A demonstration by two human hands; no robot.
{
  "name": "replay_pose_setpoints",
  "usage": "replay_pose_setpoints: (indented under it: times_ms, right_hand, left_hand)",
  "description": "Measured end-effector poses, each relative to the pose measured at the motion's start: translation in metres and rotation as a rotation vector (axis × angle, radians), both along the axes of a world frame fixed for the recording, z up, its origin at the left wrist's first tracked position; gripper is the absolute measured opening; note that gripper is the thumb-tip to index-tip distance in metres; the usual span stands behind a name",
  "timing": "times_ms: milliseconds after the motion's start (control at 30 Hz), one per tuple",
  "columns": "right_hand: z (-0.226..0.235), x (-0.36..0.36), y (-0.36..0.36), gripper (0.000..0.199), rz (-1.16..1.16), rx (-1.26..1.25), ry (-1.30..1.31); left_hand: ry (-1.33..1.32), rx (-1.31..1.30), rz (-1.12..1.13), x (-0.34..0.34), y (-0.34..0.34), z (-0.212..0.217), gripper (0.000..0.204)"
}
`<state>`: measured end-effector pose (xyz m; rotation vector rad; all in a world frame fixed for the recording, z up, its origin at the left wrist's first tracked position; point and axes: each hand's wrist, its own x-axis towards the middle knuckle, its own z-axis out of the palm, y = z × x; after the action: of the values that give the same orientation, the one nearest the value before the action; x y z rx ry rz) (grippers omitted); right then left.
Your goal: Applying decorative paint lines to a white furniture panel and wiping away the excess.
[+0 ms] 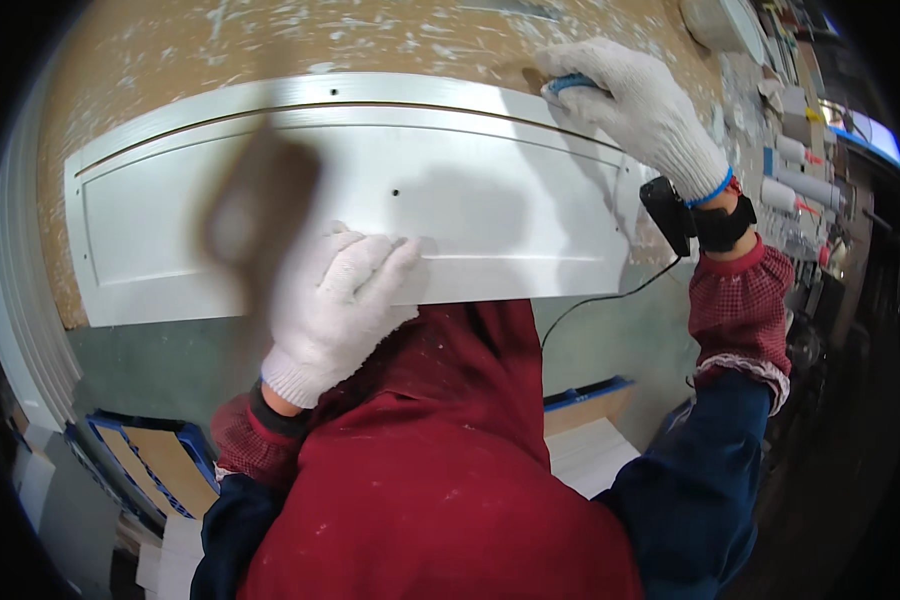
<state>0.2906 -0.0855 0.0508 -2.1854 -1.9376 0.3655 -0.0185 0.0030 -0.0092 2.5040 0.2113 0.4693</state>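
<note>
A long white panel (310, 215), with a raised frame and a few small dark holes, lies across the work surface in front of me. My left hand (345, 305), in a white knitted glove, is at the panel's near edge, fingers bent over its top face and thumb by the edge. Beyond the panel's far right part, my gloved right hand (635, 105) is closed around a small blue thing (570, 83). Most of that thing is hidden by the fingers, so its kind does not show.
The brown work surface (410, 45) is smeared with white. A pale tub (725, 25) stands at the far right, with several bottles (785, 195) beside it. A dark blurred shape (260, 205) hangs close to the camera. Blue-edged boxes (155, 455) sit low at the left. A black cable (600, 298) trails from my right wrist.
</note>
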Motion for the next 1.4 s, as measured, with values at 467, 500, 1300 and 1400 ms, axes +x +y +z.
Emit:
replay_pose_setpoints:
  times_ms: [467, 500, 1300, 1400]
  right_hand:
    - [0.056, -0.015, -0.064, 0.034, -0.444, -0.09, 0.159]
    - [0.063, -0.03, -0.059, 0.033, -0.416, -0.058, 0.234]
    - [-0.008, -0.084, 0.12, 0.03, 0.091, 0.076, 0.17]
    - [-0.009, -0.085, 0.124, 0.029, 0.126, 0.074, 0.106]
  left_hand:
    - [0.124, 0.029, 0.031, -0.005, -0.004, 0.002, 0.06]
    - [0.104, 0.043, 0.013, -0.005, -0.003, 0.001, 0.06]
    - [-0.195, 0.182, 0.101, -0.004, 0.001, -0.015, 0.045]
    - [-0.247, 0.236, 0.135, -0.003, -0.001, -0.018, 0.047]
